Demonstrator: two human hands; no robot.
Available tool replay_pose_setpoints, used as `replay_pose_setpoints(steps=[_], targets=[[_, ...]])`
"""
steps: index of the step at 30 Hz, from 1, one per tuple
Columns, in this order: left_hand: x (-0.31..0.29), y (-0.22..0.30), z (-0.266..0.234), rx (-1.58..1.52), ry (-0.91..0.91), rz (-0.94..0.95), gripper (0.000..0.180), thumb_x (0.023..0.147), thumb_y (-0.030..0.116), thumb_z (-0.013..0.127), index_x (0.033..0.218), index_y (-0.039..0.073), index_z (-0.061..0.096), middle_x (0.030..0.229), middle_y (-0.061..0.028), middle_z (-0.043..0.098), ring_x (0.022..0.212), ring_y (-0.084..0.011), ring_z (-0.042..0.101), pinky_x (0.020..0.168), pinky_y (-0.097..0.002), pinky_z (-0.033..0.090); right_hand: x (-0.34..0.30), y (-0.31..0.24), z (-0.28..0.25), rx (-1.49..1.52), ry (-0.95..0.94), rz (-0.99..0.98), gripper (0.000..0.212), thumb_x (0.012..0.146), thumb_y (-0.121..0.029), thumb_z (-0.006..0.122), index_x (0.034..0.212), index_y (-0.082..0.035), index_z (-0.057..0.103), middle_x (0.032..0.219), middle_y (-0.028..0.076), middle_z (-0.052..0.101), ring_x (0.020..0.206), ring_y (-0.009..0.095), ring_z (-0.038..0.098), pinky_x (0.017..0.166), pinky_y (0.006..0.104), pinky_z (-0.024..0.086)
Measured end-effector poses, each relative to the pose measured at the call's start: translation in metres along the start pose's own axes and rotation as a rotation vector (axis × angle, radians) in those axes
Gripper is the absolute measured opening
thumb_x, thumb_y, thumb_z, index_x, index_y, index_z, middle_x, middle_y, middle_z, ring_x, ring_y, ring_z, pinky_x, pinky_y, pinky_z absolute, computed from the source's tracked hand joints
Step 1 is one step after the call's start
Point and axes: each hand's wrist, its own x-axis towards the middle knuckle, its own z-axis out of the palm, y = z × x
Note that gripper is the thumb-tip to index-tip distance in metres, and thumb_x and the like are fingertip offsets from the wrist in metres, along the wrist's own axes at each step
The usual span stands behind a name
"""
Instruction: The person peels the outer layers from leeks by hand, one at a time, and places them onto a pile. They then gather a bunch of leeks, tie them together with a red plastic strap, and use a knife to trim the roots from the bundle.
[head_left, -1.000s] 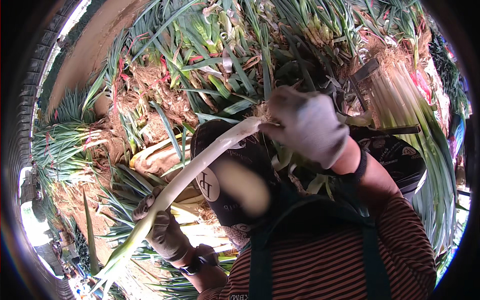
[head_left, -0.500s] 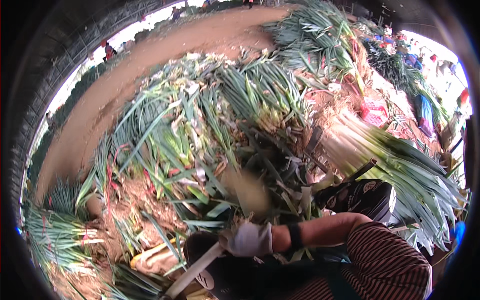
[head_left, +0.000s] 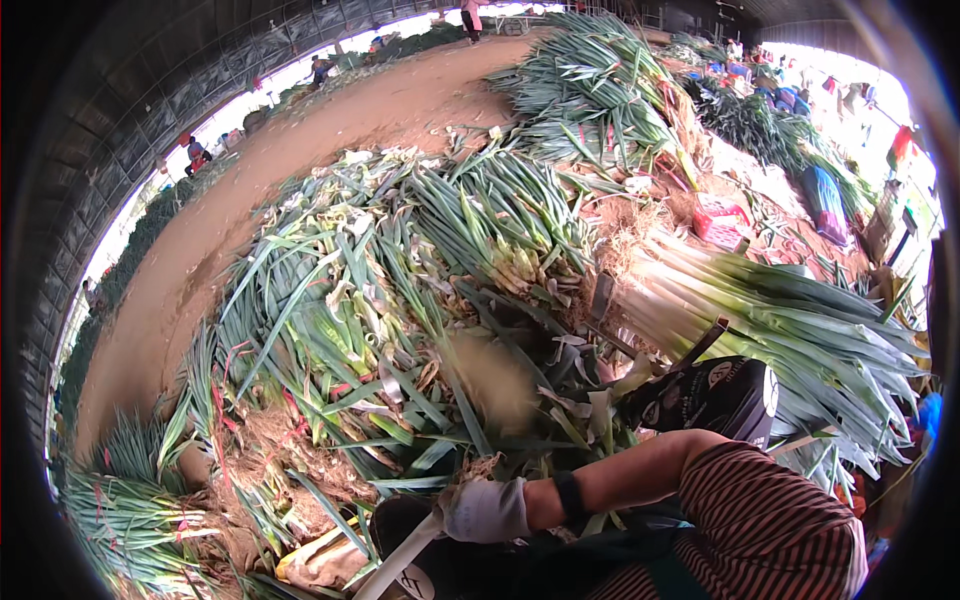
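The right hand, in a pale fabric glove, has its fingers wrapped around the root end of a long, white, cylindrical leek, apparently leaving the stalk exposed, nearer the wearer than the thick white-and-green leek bundle, whose roots align, probably for evenness. The left hand is out of view, its fingers impossible to tell.

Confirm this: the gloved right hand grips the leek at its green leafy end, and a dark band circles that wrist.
Not quite: the head view shows the gloved right hand gripping the leek at its pale root end; a dark band does circle that wrist.
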Motion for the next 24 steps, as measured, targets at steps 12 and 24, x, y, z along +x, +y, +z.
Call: replay_pose_setpoints(steps=[12, 24], targets=[[0.043, -0.068, -0.047, -0.563, -0.248, 0.03, 0.037, 0.088, 0.018, 0.067, 0.116, -0.005, 0.061, 0.115, -0.0179, 0.064, 0.113, -0.0269, 0.059, 0.102, -0.038, 0.046, 0.002, -0.003, 0.004, -0.15, -0.062, 0.169, 0.027, 0.087, -0.028, 0.058, 0.084, -0.002, 0.062, 0.073, 0.014, 0.061, 0.066, 0.03, 0.063, 0.056, 0.0405, 0.05], [0.021, -0.042, -0.021, -0.665, 0.025, -0.084, 0.039, 0.081, 0.0, 0.069, 0.116, 0.003, 0.052, 0.115, -0.0128, 0.058, 0.118, -0.035, 0.057, 0.105, -0.0544, 0.046, 0.029, 0.01, -0.025, 0.039, -0.508, 0.081, 0.022, 0.084, -0.019, 0.057, 0.093, 0.001, 0.06, 0.079, 0.015, 0.064, 0.07, 0.029, 0.068, 0.06, 0.0404, 0.054]])
